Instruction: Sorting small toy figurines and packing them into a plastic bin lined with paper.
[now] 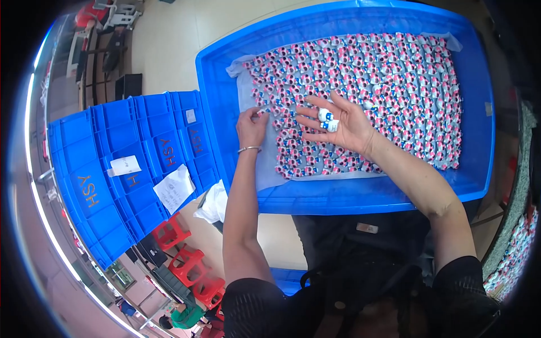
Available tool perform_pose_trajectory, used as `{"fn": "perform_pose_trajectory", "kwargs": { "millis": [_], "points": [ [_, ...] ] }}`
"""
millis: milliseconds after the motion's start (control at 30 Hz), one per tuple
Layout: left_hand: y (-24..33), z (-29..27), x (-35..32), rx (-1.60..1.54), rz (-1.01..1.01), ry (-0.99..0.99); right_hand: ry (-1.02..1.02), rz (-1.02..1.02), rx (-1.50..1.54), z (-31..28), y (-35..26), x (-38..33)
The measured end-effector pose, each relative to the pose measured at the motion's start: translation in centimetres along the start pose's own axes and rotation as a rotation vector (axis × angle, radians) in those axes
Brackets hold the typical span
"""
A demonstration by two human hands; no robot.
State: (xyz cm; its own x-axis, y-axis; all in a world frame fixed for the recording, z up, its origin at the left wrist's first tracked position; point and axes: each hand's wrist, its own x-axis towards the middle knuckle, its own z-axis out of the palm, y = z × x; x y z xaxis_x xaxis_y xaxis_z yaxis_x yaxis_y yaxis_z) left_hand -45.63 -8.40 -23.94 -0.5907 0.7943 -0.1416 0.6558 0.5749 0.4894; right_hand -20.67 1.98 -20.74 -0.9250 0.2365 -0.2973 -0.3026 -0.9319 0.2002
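My right hand (352, 127) is turned palm up over the blue bin (231, 204), fingers spread. Two or so small white-and-blue figurines (328, 121) lie on its palm and finger bases. To its left, my left hand (252, 128) has thumb and fingertips pinched together at the left end of the rows. What sits between those fingertips is too small to make out. Below both hands, many small pink, white and blue figurines (394, 73) stand close together in rows on a white sheet (265, 169) lining the bin.
Stacked blue crates (73, 163) stand left of the bin, with paper sheets (174, 188) on them. Red stools (186, 265) and a person in green (187, 316) are at the lower left. More figurines (515, 256) lie at the far right edge.
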Motion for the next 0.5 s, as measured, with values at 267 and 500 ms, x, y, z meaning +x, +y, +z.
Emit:
{"fn": "perform_pose_trajectory", "kwargs": {
  "millis": [267,500],
  "points": [
    [12.5,-3.0,-5.5,-0.3,0.636,-0.232,-0.008,-0.007,-0.051,-1.6,-0.2,-0.2],
    [13.7,-0.5,-7.6,0.092,0.634,-0.288,0.091,-0.055,-0.096,-1.0,1.2,0.0]
  ]
}}
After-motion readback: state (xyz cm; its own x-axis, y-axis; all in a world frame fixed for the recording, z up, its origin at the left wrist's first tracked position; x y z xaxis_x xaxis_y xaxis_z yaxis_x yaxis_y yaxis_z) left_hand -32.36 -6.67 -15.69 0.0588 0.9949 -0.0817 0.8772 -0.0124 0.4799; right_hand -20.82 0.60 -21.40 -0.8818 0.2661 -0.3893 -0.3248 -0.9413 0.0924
